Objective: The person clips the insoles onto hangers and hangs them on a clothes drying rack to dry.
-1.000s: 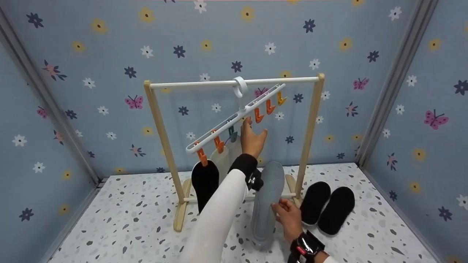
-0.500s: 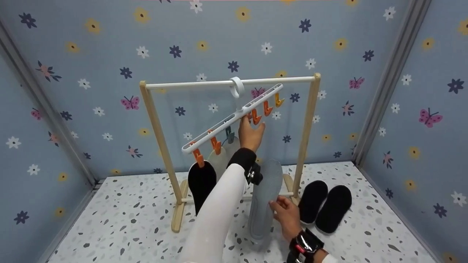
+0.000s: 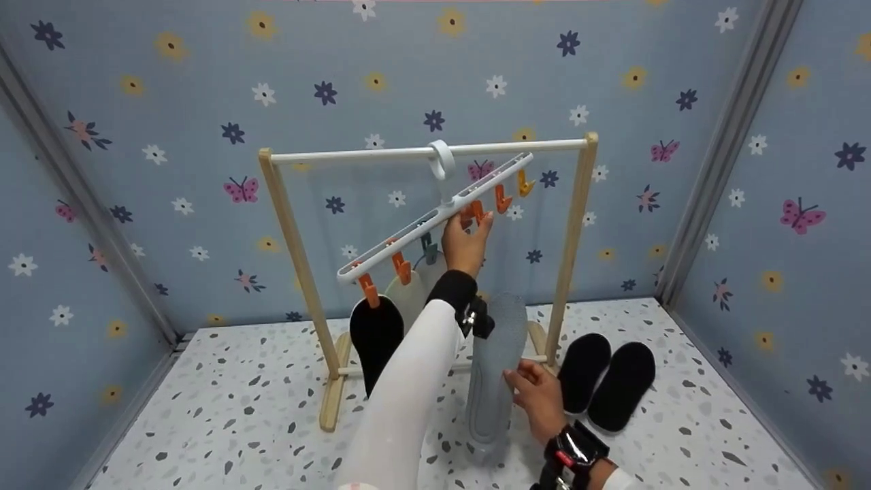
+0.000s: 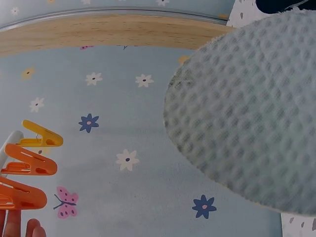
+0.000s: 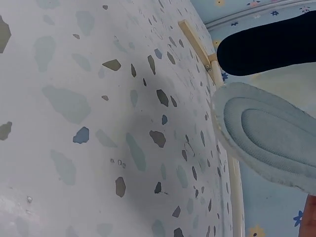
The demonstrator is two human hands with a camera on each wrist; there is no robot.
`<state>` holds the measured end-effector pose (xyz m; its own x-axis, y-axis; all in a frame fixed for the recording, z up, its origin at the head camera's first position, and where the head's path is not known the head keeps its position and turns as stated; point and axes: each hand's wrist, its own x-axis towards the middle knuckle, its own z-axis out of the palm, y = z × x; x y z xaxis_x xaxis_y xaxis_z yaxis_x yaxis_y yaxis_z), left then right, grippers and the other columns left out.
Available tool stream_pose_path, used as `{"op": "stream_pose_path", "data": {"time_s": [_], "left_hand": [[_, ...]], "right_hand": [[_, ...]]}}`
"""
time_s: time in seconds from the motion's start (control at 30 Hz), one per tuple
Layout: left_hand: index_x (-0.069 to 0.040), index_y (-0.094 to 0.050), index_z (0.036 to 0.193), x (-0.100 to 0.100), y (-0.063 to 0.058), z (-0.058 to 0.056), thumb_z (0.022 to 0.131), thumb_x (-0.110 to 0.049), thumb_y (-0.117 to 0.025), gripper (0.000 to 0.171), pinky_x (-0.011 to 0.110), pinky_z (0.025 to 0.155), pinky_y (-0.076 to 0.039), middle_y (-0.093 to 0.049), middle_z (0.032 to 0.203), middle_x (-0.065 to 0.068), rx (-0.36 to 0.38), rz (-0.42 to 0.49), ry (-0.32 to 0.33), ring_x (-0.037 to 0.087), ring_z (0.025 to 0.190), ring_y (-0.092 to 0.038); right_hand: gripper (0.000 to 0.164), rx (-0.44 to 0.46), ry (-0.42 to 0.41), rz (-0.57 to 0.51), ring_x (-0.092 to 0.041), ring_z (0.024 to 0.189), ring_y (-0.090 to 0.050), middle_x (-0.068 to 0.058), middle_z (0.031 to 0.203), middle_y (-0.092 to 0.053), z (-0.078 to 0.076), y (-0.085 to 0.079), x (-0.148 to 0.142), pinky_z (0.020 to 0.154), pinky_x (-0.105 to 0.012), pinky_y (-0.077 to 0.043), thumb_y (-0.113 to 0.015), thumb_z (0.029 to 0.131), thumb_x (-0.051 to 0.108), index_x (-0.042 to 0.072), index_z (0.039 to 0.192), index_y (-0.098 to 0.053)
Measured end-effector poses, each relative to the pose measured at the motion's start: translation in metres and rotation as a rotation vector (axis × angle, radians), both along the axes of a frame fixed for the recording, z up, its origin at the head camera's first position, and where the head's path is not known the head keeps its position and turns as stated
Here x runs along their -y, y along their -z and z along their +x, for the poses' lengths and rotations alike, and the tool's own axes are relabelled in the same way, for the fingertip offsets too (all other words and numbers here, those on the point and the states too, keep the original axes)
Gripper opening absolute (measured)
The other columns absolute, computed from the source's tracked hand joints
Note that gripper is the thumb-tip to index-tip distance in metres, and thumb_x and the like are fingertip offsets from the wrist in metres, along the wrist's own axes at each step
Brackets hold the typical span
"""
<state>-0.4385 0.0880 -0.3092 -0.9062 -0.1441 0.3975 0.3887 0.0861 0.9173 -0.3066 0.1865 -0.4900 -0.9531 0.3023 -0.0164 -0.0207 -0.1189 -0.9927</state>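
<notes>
A white clip hanger [image 3: 435, 221] hangs tilted from the rack's bar. My left hand [image 3: 466, 245] is raised under its middle, with thumb and fingers about an orange clip [image 3: 478, 211]; in the left wrist view, fingertips touch the nearest orange clip [image 4: 23, 195] from below. My right hand [image 3: 541, 401] pinches the edge of a grey insole [image 3: 495, 381], held upright below the hanger. The insole's dimpled face fills the right of the left wrist view. A black insole [image 3: 376, 340] and two pale insoles [image 3: 406, 296] hang from the left clips, partly behind my left arm.
Two black insoles [image 3: 602, 381] lie on the speckled tabletop [image 3: 224, 388] at the right. The wooden rack's posts [image 3: 575, 245] stand on both sides. More orange and yellow clips [image 3: 524, 184] hang at the hanger's right end. A flowered wall [image 3: 326, 88] rises behind.
My left hand has moved up to the orange clip, and its thumb has come onto it. The grey insole stays in my right hand, nearly where it was.
</notes>
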Motion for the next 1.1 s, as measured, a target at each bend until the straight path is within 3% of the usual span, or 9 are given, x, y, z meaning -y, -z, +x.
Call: {"op": "stream_pose_path", "data": {"time_s": [0.4,0.6,0.83,1.1], "left_hand": [[-0.003,-0.057,0.122,0.002,0.002,0.004,0.088,-0.022,-0.067,0.04,0.025,0.094,-0.045,-0.061,0.117,0.011,-0.035,0.133,0.116,0.02,0.11,-0.056],[-0.001,-0.057,0.12,0.007,0.006,0.007,0.088,-0.02,-0.066,0.038,0.027,0.086,-0.05,-0.062,0.114,0.013,-0.044,0.138,0.174,0.02,0.106,-0.058],[0.001,-0.059,0.119,0.013,0.009,0.005,0.089,-0.017,-0.065,0.035,0.029,0.087,-0.05,-0.062,0.114,0.015,-0.058,0.158,0.233,0.023,0.106,-0.058],[0.001,-0.058,0.119,0.023,0.012,0.009,0.091,-0.013,-0.062,0.031,0.03,0.085,-0.051,-0.062,0.113,0.014,-0.058,0.112,0.229,0.022,0.105,-0.059]], "right_hand": [[0.037,-0.062,-0.058,-0.004,-0.01,0.082,-0.059,-0.003,0.093,-0.063,0.001,-0.005,-0.001,0.067,-0.028,-0.053,-0.068,0.086,0.01,-0.007,0.117,-0.057],[0.036,-0.064,-0.038,0.027,-0.01,0.079,-0.058,-0.003,0.091,-0.061,0.002,-0.005,-0.002,0.065,-0.026,-0.052,-0.069,0.084,0.01,-0.008,0.114,-0.058],[0.033,-0.071,-0.026,0.032,-0.008,0.078,-0.058,-0.001,0.089,-0.061,0.001,-0.009,-0.001,0.064,-0.025,-0.051,-0.069,0.085,0.01,-0.007,0.112,-0.06],[0.035,-0.04,-0.015,0.099,-0.009,0.077,-0.056,0.0,0.091,-0.064,0.0,-0.011,0.003,0.062,-0.023,-0.045,-0.071,0.084,0.016,-0.003,0.112,-0.063]]}}
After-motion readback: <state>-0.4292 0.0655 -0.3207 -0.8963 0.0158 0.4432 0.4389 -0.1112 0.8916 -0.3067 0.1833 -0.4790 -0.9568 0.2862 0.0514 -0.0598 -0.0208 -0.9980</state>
